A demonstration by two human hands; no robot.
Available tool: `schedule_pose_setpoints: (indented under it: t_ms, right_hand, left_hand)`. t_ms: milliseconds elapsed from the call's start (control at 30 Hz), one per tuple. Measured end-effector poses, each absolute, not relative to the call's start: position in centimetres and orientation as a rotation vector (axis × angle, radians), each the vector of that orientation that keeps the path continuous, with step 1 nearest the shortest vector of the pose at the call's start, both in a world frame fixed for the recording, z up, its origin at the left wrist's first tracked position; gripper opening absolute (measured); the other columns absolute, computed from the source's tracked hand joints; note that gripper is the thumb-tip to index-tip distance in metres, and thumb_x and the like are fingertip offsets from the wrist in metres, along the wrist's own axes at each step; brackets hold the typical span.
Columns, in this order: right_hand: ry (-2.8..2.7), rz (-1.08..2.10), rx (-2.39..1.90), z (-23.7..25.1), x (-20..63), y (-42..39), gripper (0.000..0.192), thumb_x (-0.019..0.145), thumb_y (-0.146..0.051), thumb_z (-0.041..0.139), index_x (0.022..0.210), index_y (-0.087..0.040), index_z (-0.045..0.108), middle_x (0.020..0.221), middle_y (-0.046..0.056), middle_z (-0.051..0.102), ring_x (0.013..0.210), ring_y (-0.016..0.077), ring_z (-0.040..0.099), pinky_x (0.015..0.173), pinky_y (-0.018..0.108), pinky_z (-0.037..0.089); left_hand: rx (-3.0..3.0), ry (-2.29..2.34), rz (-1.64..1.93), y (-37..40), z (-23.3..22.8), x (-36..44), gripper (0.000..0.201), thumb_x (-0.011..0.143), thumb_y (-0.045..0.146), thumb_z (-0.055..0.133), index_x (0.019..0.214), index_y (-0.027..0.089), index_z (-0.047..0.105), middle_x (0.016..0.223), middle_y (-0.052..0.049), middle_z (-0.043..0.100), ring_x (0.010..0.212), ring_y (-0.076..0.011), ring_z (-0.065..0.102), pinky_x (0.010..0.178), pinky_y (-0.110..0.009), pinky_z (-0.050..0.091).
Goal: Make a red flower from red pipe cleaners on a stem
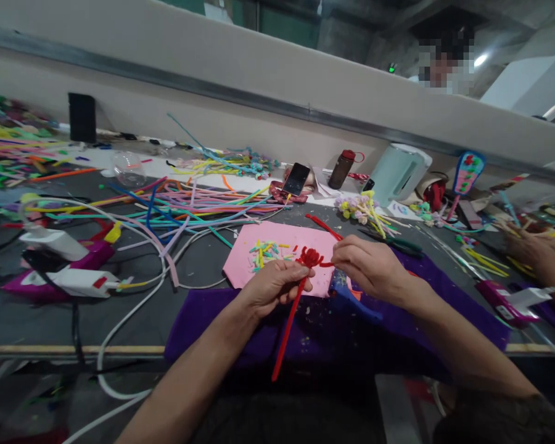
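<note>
I held the red pipe cleaner (290,320) over the purple cloth (203,320) on the worktop (194,259): left hand (272,287) fingers clamped on its stem, right hand (370,266) fingers pinching its curled top.

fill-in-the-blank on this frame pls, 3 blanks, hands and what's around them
1. Both hands, left hand and right hand, hold a pipe cleaner coloured ____.
2. The sheet behind the hands is ____.
3. The cloth under the forearms is ____.

Missing words: red; pink; purple
</note>
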State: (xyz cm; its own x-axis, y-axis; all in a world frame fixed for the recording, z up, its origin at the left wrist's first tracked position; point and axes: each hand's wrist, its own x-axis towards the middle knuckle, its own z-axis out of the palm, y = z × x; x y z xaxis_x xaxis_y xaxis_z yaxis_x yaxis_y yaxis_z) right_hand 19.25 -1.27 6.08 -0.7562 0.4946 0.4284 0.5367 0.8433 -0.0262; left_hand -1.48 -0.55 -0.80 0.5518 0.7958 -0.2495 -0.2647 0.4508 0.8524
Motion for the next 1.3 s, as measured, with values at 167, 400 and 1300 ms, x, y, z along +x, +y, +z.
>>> schedule_pose_setpoints:
  t_ms: [167,400,1300]
  right_hand:
    - [-2.724,-0.284,-0.710,5.9,18.7,-1.0,0.016,0.087,-0.012,0.038,0.092,-0.015,0.053,0.090,0.008,0.058,0.084,0.0158,0.053,0.069,0.027,0.044]
    - [-2.822,-0.422,-0.682,6.6,18.4,-1.4,0.019,0.089,-0.015,0.037,0.095,-0.015,0.055,0.094,0.008,0.058,0.083,0.0158,0.051,0.070,0.028,0.043]
    - [-2.902,-0.340,-0.717,7.2,18.2,-1.3,0.018,0.089,-0.014,0.038,0.090,-0.015,0.056,0.089,0.008,0.057,0.079,0.0153,0.050,0.067,0.028,0.041]
  left_hand:
    - [0.907,0.688,0.674,-0.6,-0.9,-1.4,0.024,0.072,0.030,0.060,0.075,0.007,0.063,0.052,-0.004,0.061,0.027,-0.0005,0.033,0.027,-0.015,0.016]
    - [0.941,0.682,0.632,-0.5,-1.4,-1.5,0.023,0.074,0.030,0.055,0.073,0.009,0.063,0.048,-0.001,0.058,0.027,-0.0003,0.029,0.028,-0.015,0.014]
    - [0.998,0.705,0.609,-0.7,-1.2,-1.3,0.021,0.074,0.028,0.054,0.071,0.009,0.062,0.044,0.000,0.054,0.027,-0.0006,0.026,0.029,-0.017,0.011]
